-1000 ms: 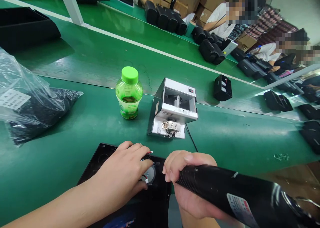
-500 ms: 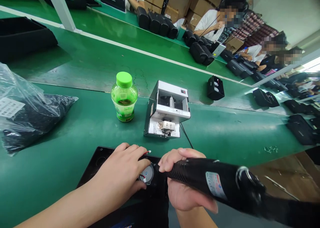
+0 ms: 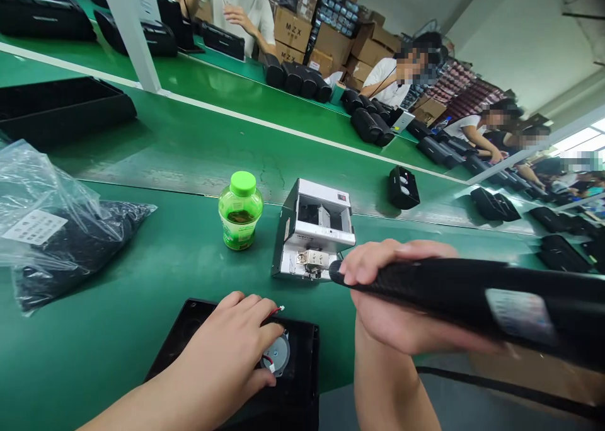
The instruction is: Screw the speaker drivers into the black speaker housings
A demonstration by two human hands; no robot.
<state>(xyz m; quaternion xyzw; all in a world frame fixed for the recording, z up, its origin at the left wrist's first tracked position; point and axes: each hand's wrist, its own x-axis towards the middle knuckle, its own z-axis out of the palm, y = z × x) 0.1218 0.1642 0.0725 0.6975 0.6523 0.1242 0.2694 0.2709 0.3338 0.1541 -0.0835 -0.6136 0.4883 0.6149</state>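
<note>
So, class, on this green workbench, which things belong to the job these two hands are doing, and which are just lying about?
Part of the job: left hand, on a black rectangular housing with a round silver disc; right hand, gripping a black cylindrical electric screwdriver; white metal screw feeder.
Just lying about: green-capped plastic bottle; clear plastic bag of black parts.

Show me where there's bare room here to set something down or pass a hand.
The widest bare patch is the green bench between the plastic bag and the black housing. Another lies between the green bottle and that housing. It's crowded around the housing, where the left hand sits, and by the screw feeder, beside the right hand.
</note>
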